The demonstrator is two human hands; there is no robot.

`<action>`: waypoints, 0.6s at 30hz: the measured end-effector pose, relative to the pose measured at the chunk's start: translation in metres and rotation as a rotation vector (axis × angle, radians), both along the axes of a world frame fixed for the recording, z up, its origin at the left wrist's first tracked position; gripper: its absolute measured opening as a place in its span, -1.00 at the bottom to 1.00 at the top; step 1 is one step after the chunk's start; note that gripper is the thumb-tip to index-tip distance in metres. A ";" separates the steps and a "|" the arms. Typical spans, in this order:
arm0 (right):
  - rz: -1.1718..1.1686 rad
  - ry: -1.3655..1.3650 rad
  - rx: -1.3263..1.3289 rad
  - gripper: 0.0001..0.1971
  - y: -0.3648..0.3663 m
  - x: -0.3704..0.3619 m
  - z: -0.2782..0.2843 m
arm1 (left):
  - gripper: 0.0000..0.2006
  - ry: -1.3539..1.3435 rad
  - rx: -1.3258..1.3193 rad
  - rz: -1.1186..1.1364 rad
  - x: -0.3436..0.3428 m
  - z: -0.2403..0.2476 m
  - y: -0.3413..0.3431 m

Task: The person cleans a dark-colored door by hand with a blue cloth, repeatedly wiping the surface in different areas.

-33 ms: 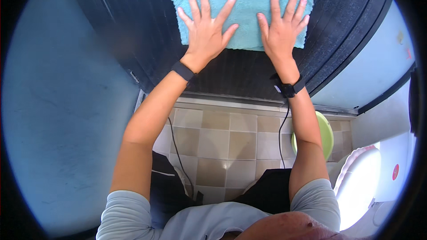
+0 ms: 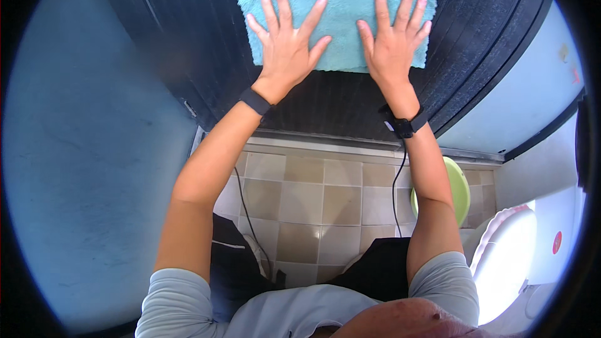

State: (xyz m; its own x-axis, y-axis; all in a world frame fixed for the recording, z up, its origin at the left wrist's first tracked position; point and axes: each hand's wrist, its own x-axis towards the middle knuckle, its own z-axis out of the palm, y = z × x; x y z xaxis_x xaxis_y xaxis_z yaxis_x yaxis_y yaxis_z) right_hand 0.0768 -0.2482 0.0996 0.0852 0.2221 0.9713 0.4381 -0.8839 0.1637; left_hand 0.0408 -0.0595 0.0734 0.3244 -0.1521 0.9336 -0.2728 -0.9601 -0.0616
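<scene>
One turquoise cloth (image 2: 341, 15) is lying flat against one dark ribbed door (image 2: 476, 44). Two hands are pressing on the cloth: the left hand (image 2: 285, 47) on its left half, the right hand (image 2: 393, 44) on its right half, both with fingers spreading wide, gripping nothing. Two dark wristbands are sitting below the cloth. One green bowl (image 2: 460, 191) is resting on the tiled floor (image 2: 313, 200), below the cloth's right end. One small round red sticker (image 2: 556, 242) is showing far right of the bowl.

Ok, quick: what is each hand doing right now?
Left hand: open, fingers spread, pressed flat on the light blue cloth.
Right hand: open, fingers spread, flat on the same cloth.
</scene>
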 end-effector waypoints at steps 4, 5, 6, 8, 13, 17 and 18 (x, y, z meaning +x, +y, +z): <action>0.027 0.029 -0.063 -0.35 0.017 -0.003 -0.017 | -0.30 0.068 0.023 0.068 -0.002 -0.025 0.016; 0.053 0.045 -0.069 -0.35 0.019 -0.005 -0.021 | -0.29 0.087 0.036 0.070 -0.003 -0.031 0.017; 0.050 0.068 -0.073 -0.37 0.020 -0.005 -0.027 | -0.29 0.087 0.037 0.071 -0.003 -0.036 0.017; 0.031 0.099 -0.088 -0.38 0.015 -0.006 -0.037 | -0.29 0.112 0.051 0.054 -0.003 -0.045 0.014; -0.014 0.163 -0.110 -0.38 -0.011 -0.005 -0.052 | -0.33 0.150 0.051 -0.003 -0.002 -0.052 -0.002; -0.041 0.169 -0.106 -0.37 -0.041 -0.001 -0.056 | -0.34 0.151 0.059 -0.050 -0.001 -0.044 -0.023; -0.030 0.166 -0.085 -0.36 -0.047 0.001 -0.056 | -0.35 0.137 0.059 -0.048 0.001 -0.041 -0.028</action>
